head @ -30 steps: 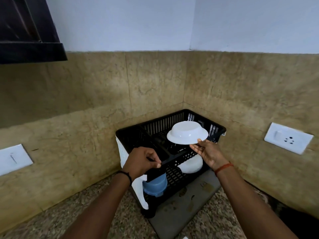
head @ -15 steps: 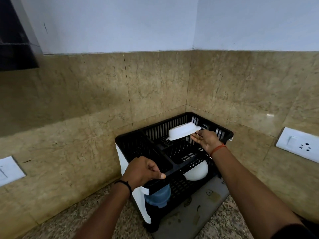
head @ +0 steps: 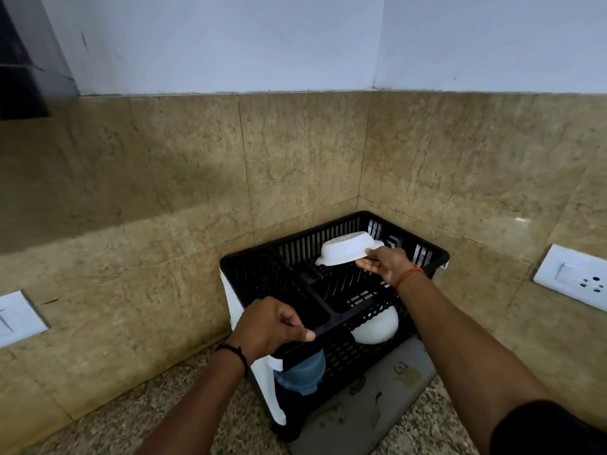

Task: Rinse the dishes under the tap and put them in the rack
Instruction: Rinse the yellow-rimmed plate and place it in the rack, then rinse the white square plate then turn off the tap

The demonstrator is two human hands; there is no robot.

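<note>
A: Far left, what's on the wall?

B: A white switch plate set in the tan tiles, above a speckled stone worktop.

A: And the first hand we meet?

B: The left hand, a black band at the wrist. Its grip is closed round the front rim of the black dish rack — fingers curled over the edge, thumb lying along the outside.

A: Where does the rack stand?

B: In the corner of the tiled walls, on a grey drain tray that rests on the worktop. It has two tiers and white side panels.

A: Anything on the lower tier?

B: A blue cup, mouth down, just under the left hand. To its right, a white bowl, partly hidden behind the upper tier's front wall.

A: The dish being handled?

B: A white dish, upside down and tilted, its left edge low among the slots of the upper tier's back compartment, its right edge raised.

A: Who has it?

B: The right hand, an orange thread at the wrist — its grip is on the dish's right rim, fingers underneath. Whether the thumb presses on top I cannot tell.

A: Far right?

B: A white switch-and-socket plate on the tiles, well apart from the rack.
</note>
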